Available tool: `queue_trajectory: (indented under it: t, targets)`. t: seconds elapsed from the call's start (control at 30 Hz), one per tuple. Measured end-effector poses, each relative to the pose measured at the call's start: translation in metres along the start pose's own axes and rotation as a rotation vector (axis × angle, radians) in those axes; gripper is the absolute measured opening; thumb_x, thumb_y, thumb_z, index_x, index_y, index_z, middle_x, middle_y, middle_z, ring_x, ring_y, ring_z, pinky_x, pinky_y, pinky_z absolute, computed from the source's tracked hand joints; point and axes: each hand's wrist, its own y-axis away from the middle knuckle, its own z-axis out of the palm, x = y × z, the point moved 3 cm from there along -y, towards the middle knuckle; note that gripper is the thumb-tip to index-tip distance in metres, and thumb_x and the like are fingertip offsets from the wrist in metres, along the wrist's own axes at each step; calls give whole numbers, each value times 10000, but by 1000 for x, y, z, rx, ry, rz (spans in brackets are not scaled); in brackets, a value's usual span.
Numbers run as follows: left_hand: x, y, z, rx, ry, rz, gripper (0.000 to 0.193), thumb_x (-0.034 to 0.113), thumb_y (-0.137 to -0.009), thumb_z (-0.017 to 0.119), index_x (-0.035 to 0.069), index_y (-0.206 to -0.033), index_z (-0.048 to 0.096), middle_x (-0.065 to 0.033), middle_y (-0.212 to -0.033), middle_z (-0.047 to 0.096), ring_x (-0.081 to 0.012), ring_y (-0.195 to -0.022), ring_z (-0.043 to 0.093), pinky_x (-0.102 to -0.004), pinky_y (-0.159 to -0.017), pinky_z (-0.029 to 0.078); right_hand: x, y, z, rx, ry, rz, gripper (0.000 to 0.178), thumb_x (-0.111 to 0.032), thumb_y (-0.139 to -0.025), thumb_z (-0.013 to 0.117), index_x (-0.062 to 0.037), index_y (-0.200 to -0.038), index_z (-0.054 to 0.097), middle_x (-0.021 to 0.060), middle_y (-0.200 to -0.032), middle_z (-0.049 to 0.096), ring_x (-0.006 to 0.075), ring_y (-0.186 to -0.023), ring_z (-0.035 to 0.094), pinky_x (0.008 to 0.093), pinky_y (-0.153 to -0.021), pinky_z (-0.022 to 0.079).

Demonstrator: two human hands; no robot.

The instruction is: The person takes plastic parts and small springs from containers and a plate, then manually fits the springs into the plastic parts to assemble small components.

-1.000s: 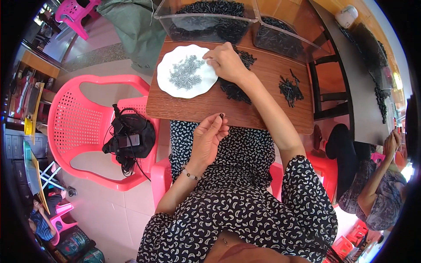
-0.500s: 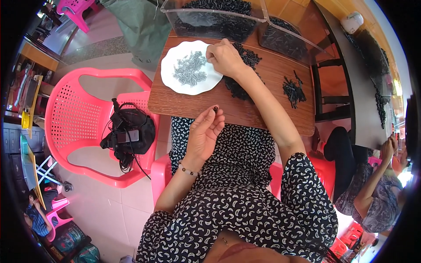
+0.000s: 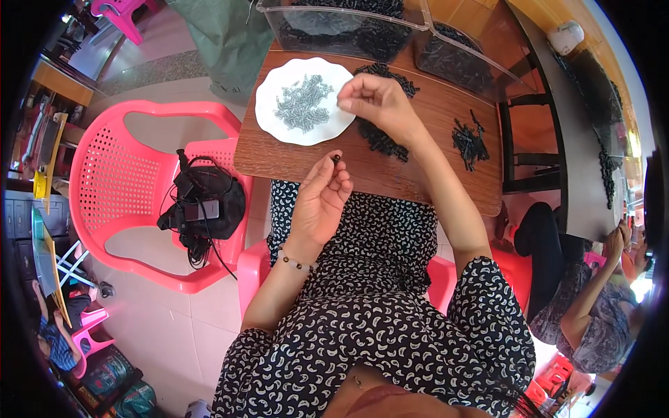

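Observation:
My left hand is in front of the table's near edge, palm up. Thumb and forefinger pinch a small black cylindrical part, its end facing up. Over the right rim of a white scalloped plate is my right hand, its thumb and fingertips pressed together; whatever they hold is too small to make out. Small silvery pieces, like tiny springs, lie heaped on the plate. Partly beneath my right hand spreads a pile of black parts. A smaller group of longer black pieces lies farther right.
Two clear bins full of black parts stand at the table's far side. On the left, a pink plastic chair carries a black bag with cables. Another person sits at the dark table on the right.
My right hand has drawn back from the silvery pieces, slightly right and nearer, with its fingertips together. My left hand, still pinching the black part, has risen slightly toward the plate.

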Motion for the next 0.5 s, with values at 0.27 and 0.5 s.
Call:
queue_trajectory:
  t: [0.27,0.5]
  targets:
    - [-11,5,16,-138,-25,-46,239,189,-972,574,30,-1147,603,-13,-934,637,-91,-827,604,-234,-753,518,-27,73,14,2,60,-63,117,-89,-791,770,-63,-871,689,-25,-821,617,65,-778,510,222,-681,413]
    - [-24,4,15,-140,-79,-68,237,189,-971,575,30,-1142,610,-19,-928,656,-92,-810,609,-235,-753,515,-29,89,6,-28,212,-154,103,-64,-776,769,-48,-844,694,13,-891,661,141,-936,555,284,-842,433]
